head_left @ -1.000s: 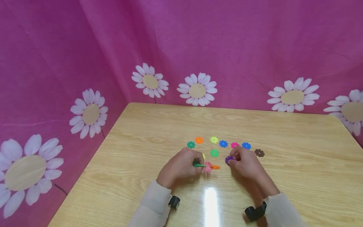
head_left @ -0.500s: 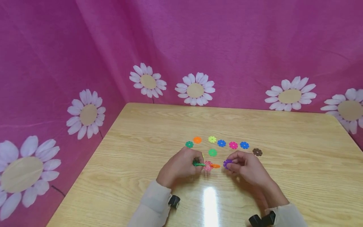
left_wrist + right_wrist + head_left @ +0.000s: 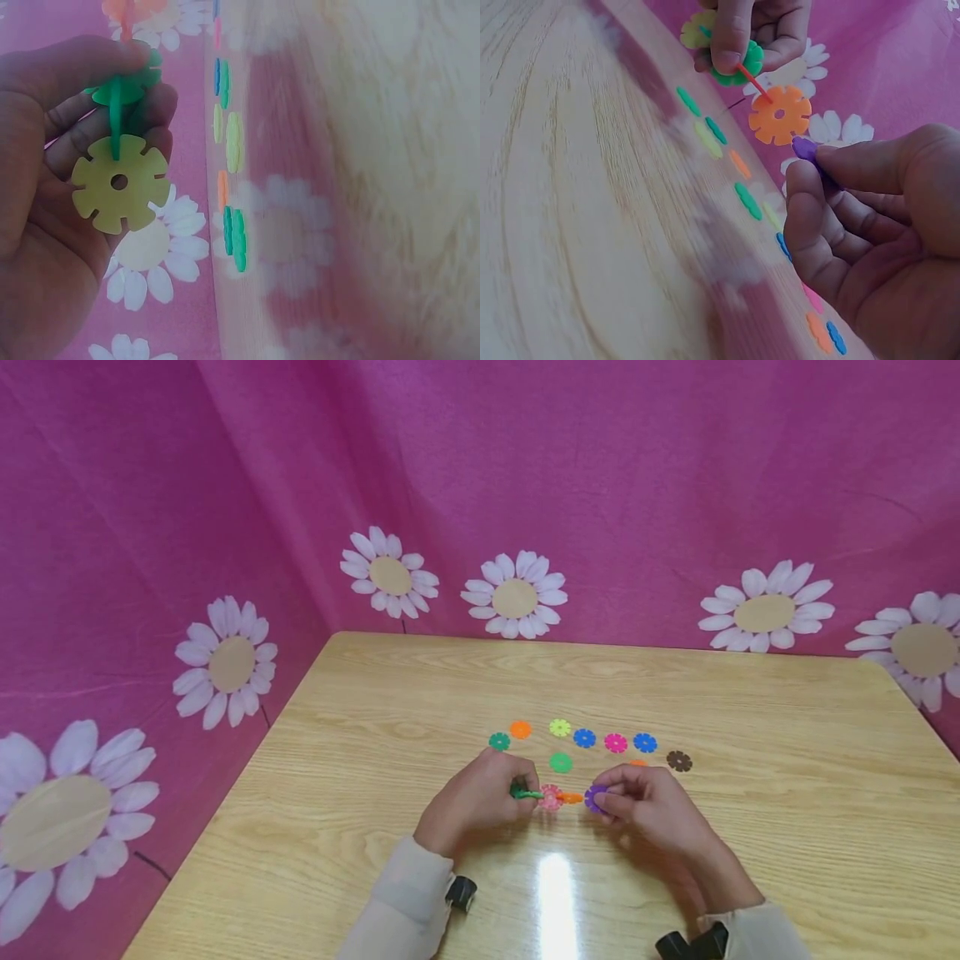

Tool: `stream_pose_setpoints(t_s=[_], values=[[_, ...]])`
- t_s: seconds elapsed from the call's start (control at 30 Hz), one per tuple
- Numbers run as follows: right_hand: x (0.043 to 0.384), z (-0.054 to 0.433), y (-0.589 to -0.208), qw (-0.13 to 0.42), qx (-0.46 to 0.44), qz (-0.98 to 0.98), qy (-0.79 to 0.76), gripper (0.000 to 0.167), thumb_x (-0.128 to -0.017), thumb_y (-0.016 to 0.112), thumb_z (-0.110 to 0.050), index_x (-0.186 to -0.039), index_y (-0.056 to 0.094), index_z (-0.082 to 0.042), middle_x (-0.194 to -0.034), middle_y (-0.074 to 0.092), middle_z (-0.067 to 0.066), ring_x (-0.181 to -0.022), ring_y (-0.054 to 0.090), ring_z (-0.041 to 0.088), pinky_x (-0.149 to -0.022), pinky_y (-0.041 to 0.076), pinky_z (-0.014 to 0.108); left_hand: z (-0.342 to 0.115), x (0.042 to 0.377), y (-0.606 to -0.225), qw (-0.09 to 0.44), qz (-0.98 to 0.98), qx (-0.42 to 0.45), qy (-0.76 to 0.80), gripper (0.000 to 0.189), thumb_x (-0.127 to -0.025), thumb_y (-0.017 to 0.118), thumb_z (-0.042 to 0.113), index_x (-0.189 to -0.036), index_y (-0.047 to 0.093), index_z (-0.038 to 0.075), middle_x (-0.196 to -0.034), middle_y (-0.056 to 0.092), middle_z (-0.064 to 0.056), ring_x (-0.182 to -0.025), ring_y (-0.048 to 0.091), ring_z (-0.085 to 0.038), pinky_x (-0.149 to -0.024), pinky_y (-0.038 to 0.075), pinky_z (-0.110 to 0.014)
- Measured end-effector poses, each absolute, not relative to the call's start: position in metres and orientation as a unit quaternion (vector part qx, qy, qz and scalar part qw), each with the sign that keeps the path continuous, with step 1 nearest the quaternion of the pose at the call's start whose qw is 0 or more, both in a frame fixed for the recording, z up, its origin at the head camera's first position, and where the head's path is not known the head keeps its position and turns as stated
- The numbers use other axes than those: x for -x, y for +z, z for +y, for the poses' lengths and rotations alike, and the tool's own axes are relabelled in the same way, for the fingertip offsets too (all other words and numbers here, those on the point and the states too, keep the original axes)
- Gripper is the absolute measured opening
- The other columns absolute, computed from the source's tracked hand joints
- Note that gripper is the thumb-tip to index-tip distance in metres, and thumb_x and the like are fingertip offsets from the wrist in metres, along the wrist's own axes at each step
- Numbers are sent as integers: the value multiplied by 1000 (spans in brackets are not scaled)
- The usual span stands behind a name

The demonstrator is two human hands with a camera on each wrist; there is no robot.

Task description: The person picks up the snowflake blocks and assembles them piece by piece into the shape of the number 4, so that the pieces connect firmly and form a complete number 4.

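My left hand (image 3: pixel 480 797) grips a chain of notched plastic discs joined at their slots. A yellow disc (image 3: pixel 139 202) hangs at one end of it, with green discs (image 3: pixel 112 91) between the fingers. Past the fingertips come a pink disc (image 3: pixel 551 797) and, at the far end, an orange disc (image 3: pixel 780 129). Thumb and fingers of my right hand (image 3: pixel 652 810) pinch a purple disc (image 3: pixel 807 150). Its edge meets the orange disc's rim in the right wrist view; whether the slots are engaged I cannot tell.
Loose notched discs lie flat on the wooden table (image 3: pixel 375 710) beyond my hands, among them a brown disc (image 3: pixel 679 761), a green disc (image 3: pixel 561 762) and an orange disc (image 3: pixel 521 729). A pink flowered cloth (image 3: pixel 600 485) hangs behind the table.
My right hand has brought the purple disc left and toward me, from over the table to the orange end of the chain. The left hand has stayed nearly still.
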State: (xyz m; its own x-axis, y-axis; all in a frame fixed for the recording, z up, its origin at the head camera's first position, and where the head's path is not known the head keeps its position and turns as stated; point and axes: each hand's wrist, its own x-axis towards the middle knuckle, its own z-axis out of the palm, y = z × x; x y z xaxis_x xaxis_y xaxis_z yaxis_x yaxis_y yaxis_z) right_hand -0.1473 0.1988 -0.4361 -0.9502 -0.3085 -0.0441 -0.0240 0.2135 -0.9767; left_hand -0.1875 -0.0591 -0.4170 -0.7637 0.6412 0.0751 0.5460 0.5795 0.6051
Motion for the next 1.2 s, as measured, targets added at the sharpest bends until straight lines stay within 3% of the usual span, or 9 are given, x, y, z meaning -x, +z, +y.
stream_pose_setpoints(t_s=[0.23,0.47,0.77,1.0,1.2], values=[[147,198,-436,128,98,773,-614,16,-95,62,0,-106,64,12,-95,69,22,-77,65,26,-67,56,33,-58,187,-417,86,888,-320,318,12,-84,75,8,-80,70,18,-72,59,14,-68,51,-6,-64,46,-20],[148,197,-438,131,105,767,-619,17,-96,63,-1,-106,63,12,-94,69,25,-74,65,24,-66,57,34,-57,188,-418,83,886,-332,312,14,-85,75,7,-79,70,19,-68,56,13,-62,48,-4,-60,43,-20],[147,196,-441,128,99,763,-626,15,-95,63,1,-105,64,13,-92,68,26,-72,65,24,-64,57,33,-56,187,-418,63,889,-337,304,11,-84,77,7,-81,74,17,-73,60,16,-67,51,-3,-76,46,-21],[145,193,-444,127,77,754,-640,15,-94,62,4,-105,64,14,-92,69,26,-72,66,25,-65,57,33,-55,186,-418,62,887,-338,308,11,-84,76,5,-81,75,16,-72,60,15,-68,51,-3,-70,46,-20],[143,191,-444,122,67,751,-646,15,-93,63,5,-105,64,14,-92,69,26,-71,66,25,-63,56,32,-54,185,-416,61,892,-337,296,7,-85,76,8,-82,77,14,-74,62,15,-69,52,-3,-74,46,-19]])
